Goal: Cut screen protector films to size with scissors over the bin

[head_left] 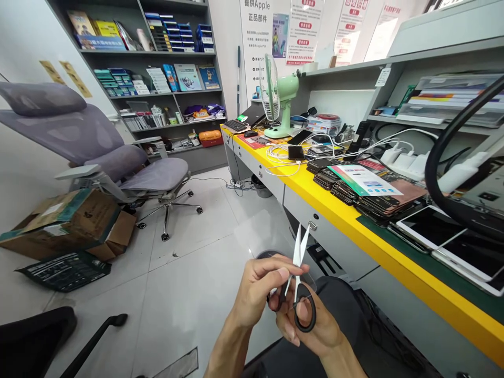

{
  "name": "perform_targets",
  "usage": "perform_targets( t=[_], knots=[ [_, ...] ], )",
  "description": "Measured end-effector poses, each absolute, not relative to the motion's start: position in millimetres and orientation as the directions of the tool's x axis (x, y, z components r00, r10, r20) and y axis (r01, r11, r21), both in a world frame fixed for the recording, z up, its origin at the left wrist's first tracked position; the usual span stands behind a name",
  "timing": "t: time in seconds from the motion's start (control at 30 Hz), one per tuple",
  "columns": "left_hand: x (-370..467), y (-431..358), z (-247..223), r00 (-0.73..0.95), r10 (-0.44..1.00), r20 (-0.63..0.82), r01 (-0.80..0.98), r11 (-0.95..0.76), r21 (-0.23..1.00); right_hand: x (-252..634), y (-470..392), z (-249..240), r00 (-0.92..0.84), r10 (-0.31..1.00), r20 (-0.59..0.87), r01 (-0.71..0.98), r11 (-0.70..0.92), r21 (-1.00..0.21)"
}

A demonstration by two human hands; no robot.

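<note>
Slim steel scissors (298, 278), black oval handles

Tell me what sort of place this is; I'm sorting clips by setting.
Most likely a phone repair shop: stacks of phones and tablets crowd the yellow-edged workbench, and wall posters mention Apple parts. The right hand holds scissors.

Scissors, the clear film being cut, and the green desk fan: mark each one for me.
scissors (298, 262): head view, on the blades just above the pivot.
clear film (258, 231): head view, on the see-through sheet left of the blades.
green desk fan (286, 100): head view, on the motor housing above the stand.
</note>
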State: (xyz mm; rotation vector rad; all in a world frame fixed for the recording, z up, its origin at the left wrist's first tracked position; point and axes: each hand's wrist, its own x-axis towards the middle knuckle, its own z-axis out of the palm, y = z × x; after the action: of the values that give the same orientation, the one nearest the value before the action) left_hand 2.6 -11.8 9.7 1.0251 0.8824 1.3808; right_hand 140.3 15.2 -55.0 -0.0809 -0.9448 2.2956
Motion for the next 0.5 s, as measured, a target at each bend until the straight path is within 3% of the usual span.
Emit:
perform_targets(
  t=[0.1,0.23,0.5],
  knots=[
    [-1,-11,11,0.053,0.993,0.107,-0.356,-0.081,0.931,150,16,-60,-0.775,0.617,0.139,-0.545,-0.54,-0.642],
    [-9,-10,15,0.06,0.974,0.22,-0.246,-0.199,0.949,174,20,-59,-0.718,0.689,0.102,-0.569,-0.495,-0.657],
    [-4,-13,23,0.103,0.955,0.277,-0.132,-0.263,0.956,211,28,-22,-0.478,0.878,0.004,-0.406,-0.217,-0.888]
  ],
)
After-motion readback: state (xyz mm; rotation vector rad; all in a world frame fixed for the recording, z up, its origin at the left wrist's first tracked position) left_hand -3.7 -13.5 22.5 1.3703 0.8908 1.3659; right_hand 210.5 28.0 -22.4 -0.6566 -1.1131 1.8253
